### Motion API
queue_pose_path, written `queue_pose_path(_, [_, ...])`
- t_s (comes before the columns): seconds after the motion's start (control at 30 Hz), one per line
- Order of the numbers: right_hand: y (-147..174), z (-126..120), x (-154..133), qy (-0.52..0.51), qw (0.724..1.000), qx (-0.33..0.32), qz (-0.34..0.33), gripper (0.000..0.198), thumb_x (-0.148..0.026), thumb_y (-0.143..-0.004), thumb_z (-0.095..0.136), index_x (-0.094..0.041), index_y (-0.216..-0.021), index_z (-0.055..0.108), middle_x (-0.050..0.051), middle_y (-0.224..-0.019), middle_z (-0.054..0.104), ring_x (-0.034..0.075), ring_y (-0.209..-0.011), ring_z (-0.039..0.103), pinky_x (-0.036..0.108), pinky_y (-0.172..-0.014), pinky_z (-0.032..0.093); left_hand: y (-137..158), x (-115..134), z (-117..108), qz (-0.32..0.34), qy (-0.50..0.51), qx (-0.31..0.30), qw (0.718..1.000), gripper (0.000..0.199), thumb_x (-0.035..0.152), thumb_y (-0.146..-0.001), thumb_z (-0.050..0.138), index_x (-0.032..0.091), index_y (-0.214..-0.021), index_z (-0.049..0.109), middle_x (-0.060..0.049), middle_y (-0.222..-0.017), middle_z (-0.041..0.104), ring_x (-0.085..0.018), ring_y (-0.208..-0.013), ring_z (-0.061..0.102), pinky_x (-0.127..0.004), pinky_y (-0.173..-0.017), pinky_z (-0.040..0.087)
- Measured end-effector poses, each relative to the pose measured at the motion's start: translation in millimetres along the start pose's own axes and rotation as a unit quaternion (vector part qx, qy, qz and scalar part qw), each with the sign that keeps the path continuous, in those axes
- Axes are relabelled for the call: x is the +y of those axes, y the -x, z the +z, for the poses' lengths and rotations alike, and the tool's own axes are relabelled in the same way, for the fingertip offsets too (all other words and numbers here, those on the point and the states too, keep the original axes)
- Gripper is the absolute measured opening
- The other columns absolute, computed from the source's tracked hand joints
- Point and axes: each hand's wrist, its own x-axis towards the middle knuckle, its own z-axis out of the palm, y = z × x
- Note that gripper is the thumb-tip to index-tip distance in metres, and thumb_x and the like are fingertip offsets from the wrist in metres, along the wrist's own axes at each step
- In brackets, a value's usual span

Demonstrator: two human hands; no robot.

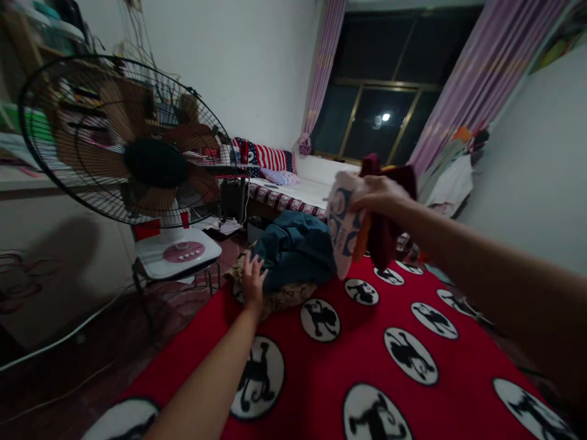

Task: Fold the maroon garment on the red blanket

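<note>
My right hand (380, 194) is raised above the bed, its fingers closed around a bundle of clothes (343, 223). White cloth with blue patterns hangs at the front of that bundle, with orange and maroon cloth behind it; some edges are blurred. My left hand (254, 278) has its fingers spread and is at the near left side of a dark teal garment (293, 247). The garment lies heaped over a tan patterned cloth (287, 296). Whether my left palm presses on the cloth is hard to tell.
A red blanket (316, 366) with monkey circles covers the bed. On the left, a large fan (156, 162) stands on a stool (158, 247). Cables (68, 336) run along the floor. Behind are a sofa (312, 189), a window (376, 116) and hanging clothes (452, 183).
</note>
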Motion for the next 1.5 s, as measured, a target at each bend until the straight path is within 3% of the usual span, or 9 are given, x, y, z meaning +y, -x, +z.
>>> queue_pose_path(0.1, [67, 82, -4, 0.106, 0.950, -0.278, -0.092, 0.047, -0.046, -0.069, 0.074, 0.001, -0.078, 0.070, 0.014, -0.085, 0.072, 0.024, -0.099, 0.063, 0.038, -0.088, 0.040, 0, 6, -8, 0.107, -0.082, 0.012, 0.991, 0.060, 0.048, -0.096, 0.034, 0.029, -0.151, 0.018, -0.008, -0.156, 0.025, -0.025, -0.139, 0.033, -0.044, -0.112, 0.033])
queue_pose_path(0.2, [144, 150, 19, 0.100, 0.934, -0.295, -0.176, 0.041, -0.038, -0.071, 0.077, -0.020, -0.107, 0.070, 0.010, -0.121, 0.065, 0.031, -0.126, 0.047, 0.048, -0.103, 0.030, -2, 8, -12, 0.166, -0.163, -0.066, 0.970, 0.059, 0.047, -0.093, 0.042, 0.030, -0.148, 0.028, -0.004, -0.157, 0.020, -0.024, -0.145, 0.017, -0.043, -0.119, 0.017])
queue_pose_path(0.33, [188, 192, 33, 0.209, 0.887, -0.292, -0.290, 0.050, -0.031, -0.083, 0.060, -0.018, -0.131, 0.056, 0.021, -0.144, 0.043, 0.037, -0.140, 0.025, 0.062, -0.109, 0.009, -10, 1, -14, 0.151, -0.182, -0.106, 0.966, 0.050, 0.047, -0.094, 0.036, 0.023, -0.136, 0.050, -0.008, -0.153, 0.029, -0.025, -0.143, 0.023, -0.045, -0.118, 0.018])
queue_pose_path(0.53, [211, 161, 49, 0.032, 0.906, -0.291, -0.306, 0.059, -0.023, -0.075, 0.058, -0.020, -0.134, 0.051, 0.014, -0.143, 0.047, 0.028, -0.135, 0.037, 0.053, -0.114, 0.015, -16, -7, -15, 0.168, -0.193, -0.071, 0.964, 0.047, 0.043, -0.096, 0.032, 0.020, -0.133, 0.051, -0.011, -0.147, 0.039, -0.023, -0.140, 0.030, -0.043, -0.118, 0.021])
queue_pose_path(0.8, [293, 73, 138, -0.284, 0.934, -0.217, -0.018, 0.028, -0.018, -0.078, 0.052, -0.023, -0.098, 0.070, 0.006, -0.102, 0.071, 0.022, -0.098, 0.065, 0.037, -0.090, 0.050, -19, -8, -11, 0.204, -0.275, -0.010, 0.940, 0.046, 0.040, -0.089, 0.048, 0.018, -0.130, 0.050, -0.014, -0.137, 0.047, -0.027, -0.133, 0.039, -0.045, -0.114, 0.028])
queue_pose_path(0.97, [286, 60, 170, -0.412, 0.876, -0.122, 0.220, 0.027, -0.040, -0.072, 0.068, -0.018, -0.087, 0.069, 0.007, -0.086, 0.071, 0.021, -0.076, 0.067, 0.034, -0.069, 0.056, -12, -5, -14, 0.204, -0.301, 0.019, 0.931, 0.041, 0.036, -0.090, 0.045, 0.020, -0.126, 0.053, -0.013, -0.135, 0.047, -0.025, -0.131, 0.042, -0.042, -0.113, 0.031])
queue_pose_path(1.1, [282, 61, 171, -0.469, 0.838, -0.105, 0.258, 0.028, -0.040, -0.071, 0.068, -0.017, -0.086, 0.067, 0.005, -0.079, 0.070, 0.016, -0.067, 0.065, 0.027, -0.059, 0.054, -12, 25, -4, 0.243, -0.359, 0.089, 0.897, 0.034, 0.035, -0.091, 0.043, 0.018, -0.115, 0.060, -0.015, -0.134, 0.046, -0.028, -0.129, 0.042, -0.045, -0.111, 0.032])
queue_pose_path(1.3, [284, 66, 163, -0.466, 0.840, -0.138, 0.241, 0.020, -0.035, -0.072, 0.062, -0.017, -0.079, 0.067, 0.001, -0.070, 0.067, 0.012, -0.056, 0.060, 0.023, -0.053, 0.047, -53, 62, 63, 0.313, -0.424, -0.122, 0.841, 0.036, 0.037, -0.090, 0.044, 0.022, -0.117, 0.062, -0.010, -0.137, 0.049, -0.028, -0.136, 0.033, -0.045, -0.114, 0.025])
queue_pose_path(1.5, [286, 65, 164, -0.438, 0.855, -0.172, 0.218, 0.016, -0.029, -0.074, 0.058, -0.017, -0.079, 0.067, 0.001, -0.067, 0.066, 0.013, -0.056, 0.060, 0.023, -0.053, 0.044, -99, 25, 96, 0.224, -0.410, -0.269, 0.842, 0.044, 0.048, -0.084, 0.049, 0.021, -0.117, 0.059, -0.012, -0.135, 0.053, -0.027, -0.131, 0.041, -0.048, -0.108, 0.031])
